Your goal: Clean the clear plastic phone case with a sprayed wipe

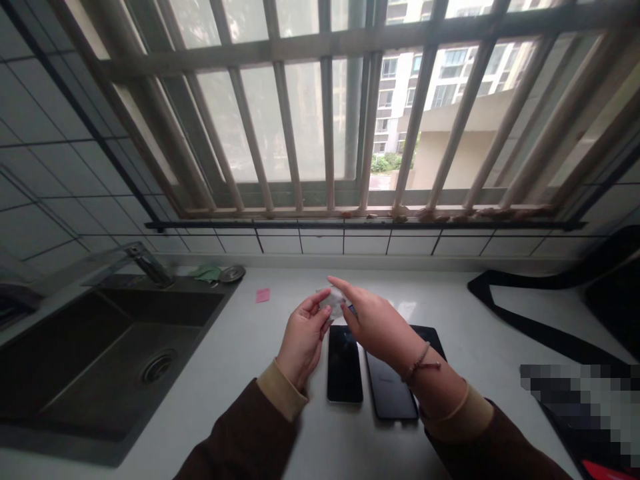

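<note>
Both my hands are raised over a white counter [260, 333] and pinch a small, thin, translucent piece [333, 300] between them. My left hand [301, 339] grips its near left edge with thumb and fingers. My right hand [373, 321] holds its right side, index finger stretched over the top. What the piece is cannot be told. Below the hands lie two dark phones side by side: a black phone [345, 365] with its screen up, and a larger dark phone [391, 393] partly hidden under my right wrist.
A dark steel sink [107, 360] with a tap [145, 261] fills the left of the counter. A small pink note [263, 295] and a green cloth [207, 272] lie near it. A black strap [525, 320] and bag sit at the right. A barred window rises behind.
</note>
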A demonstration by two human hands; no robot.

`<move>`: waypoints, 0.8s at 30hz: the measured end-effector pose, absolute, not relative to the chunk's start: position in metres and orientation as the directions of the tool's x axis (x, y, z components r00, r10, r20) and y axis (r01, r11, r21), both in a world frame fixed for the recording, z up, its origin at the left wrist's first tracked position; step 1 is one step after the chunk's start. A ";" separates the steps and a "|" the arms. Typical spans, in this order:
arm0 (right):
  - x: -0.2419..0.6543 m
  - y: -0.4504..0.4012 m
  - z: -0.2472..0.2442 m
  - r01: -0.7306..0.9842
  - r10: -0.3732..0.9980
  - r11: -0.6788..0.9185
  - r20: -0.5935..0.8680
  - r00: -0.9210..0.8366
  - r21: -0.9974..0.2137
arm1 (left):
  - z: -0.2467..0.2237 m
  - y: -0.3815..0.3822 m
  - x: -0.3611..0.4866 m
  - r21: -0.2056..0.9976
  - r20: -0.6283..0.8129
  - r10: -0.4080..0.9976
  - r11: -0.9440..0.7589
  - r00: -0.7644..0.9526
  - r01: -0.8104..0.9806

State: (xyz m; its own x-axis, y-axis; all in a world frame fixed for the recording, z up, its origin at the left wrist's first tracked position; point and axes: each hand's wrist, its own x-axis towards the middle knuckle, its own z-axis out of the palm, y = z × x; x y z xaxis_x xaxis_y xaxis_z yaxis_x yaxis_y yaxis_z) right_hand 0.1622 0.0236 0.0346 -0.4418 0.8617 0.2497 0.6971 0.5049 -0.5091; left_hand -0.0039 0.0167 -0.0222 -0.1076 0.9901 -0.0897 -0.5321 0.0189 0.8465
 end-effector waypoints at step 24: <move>0.147 0.026 0.006 0.723 0.875 0.478 0.205 -0.438 -0.499 | -0.018 0.024 -0.008 0.643 -0.218 0.974 0.098 -0.059 -0.760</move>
